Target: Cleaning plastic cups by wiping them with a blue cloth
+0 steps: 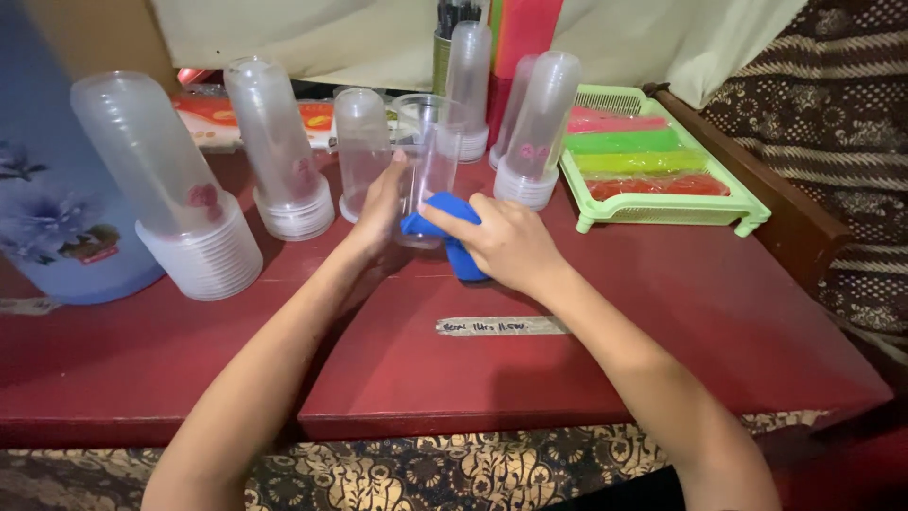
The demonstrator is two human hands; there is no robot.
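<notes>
- Dead centre of the red table (662, 312), the left hand (378, 213) has its fingers wrapped round a clear plastic cup (427, 156), holding it upright at the side wall.
- Right hand (506, 241) is closed on a blue cloth (445, 232), fingers pinching it against the cup's lower part, at about 5 o'clock from the cup.
- My guess on handling: the cup looks thin and light, probably flexes if squeezed and a bit slick, so gripping around the middle of the wall seems the safe spot. The cloth is soft and floppy, easy to bunch.
- Stacks of upturned clear cups stand all around: a big stack (165, 189) at 9 o'clock, another stack (279, 151) at 10, a short one (362, 142) just beside the left hand, and two tall ones (539, 128) at 1 o'clock.
- Green tray (667, 213) at 2 o'clock holds flat packs in pink, green and red.
- Blue flowered container (47, 208) sits at far 9 o'clock; can't tell what's inside.
</notes>
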